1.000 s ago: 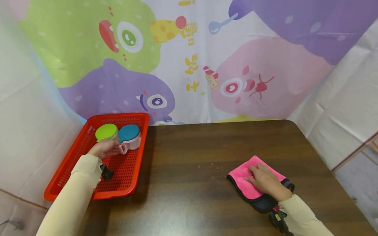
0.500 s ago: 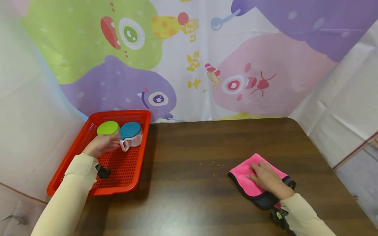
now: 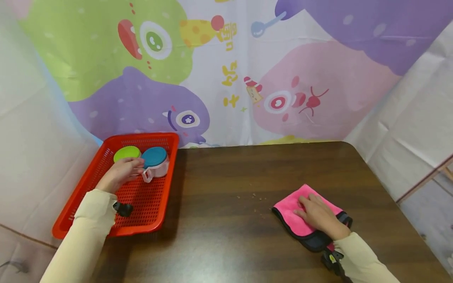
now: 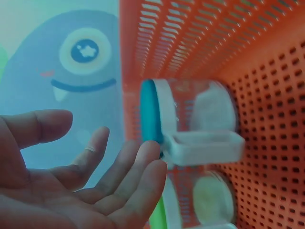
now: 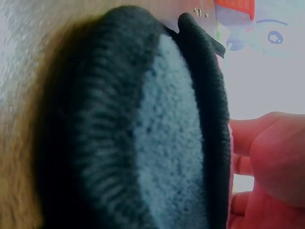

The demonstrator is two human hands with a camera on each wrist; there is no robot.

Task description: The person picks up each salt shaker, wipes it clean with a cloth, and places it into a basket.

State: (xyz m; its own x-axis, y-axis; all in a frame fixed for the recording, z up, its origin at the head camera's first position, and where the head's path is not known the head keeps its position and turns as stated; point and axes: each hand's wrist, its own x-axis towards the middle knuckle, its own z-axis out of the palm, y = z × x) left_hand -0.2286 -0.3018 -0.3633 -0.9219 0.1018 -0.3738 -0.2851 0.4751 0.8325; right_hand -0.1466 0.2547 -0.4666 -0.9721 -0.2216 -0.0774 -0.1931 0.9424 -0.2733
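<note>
In the head view my left hand hovers inside the red basket, beside two lidded clear jars. The jar with a blue lid has a pale handle towards my fingers. A second jar with a green lid is partly hidden behind the hand. From the left wrist the fingers look loosely bent and hold nothing; whether a fingertip touches the blue-lidded jar I cannot tell. My right hand rests on a folded pink cloth with black edging, its grey inner side seen from the right wrist.
Small brown crumbs lie scattered on the dark wooden table, left of the cloth. A cartoon-printed sheet hangs along the back edge, and pale sheets flank both sides.
My left hand has drawn back from the handle of the blue-lidded jar and risen slightly. The jars stay in the basket, and the right hand stays on the cloth.
</note>
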